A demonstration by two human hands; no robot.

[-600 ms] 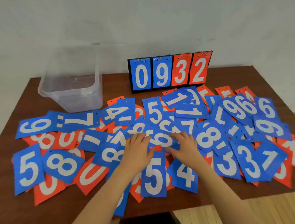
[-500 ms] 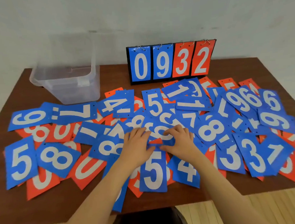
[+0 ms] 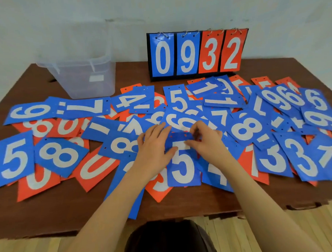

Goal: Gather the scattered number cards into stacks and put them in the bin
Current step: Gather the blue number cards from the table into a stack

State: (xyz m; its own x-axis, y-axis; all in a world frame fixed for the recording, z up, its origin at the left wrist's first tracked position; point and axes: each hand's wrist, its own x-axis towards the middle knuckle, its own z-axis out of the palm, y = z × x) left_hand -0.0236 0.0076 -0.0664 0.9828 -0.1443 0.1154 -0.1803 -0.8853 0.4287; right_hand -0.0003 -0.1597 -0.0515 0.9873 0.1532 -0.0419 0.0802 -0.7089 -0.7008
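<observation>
Many blue and red number cards (image 3: 54, 155) lie scattered and overlapping across the brown table (image 3: 51, 212). A blue 5 card (image 3: 182, 167) lies at the near middle. My left hand (image 3: 152, 147) rests flat on the cards beside it, with the thumb touching the card's left edge. My right hand (image 3: 207, 141) has curled fingers at the card's top edge and its thumb on the card's face, pinching it. A clear plastic bin (image 3: 83, 85) stands at the far left of the table, with no cards visible inside.
A flip scoreboard (image 3: 196, 54) reading 0932 stands at the back centre against the white wall. Cards reach the right table edge. Bare table shows along the near edge and around the bin. A dark rounded object (image 3: 170, 242) sits below the table's front edge.
Both hands have drawn back slightly from the blue 9 card onto the top of the blue 5 card. The right fingers have curled over its edge.
</observation>
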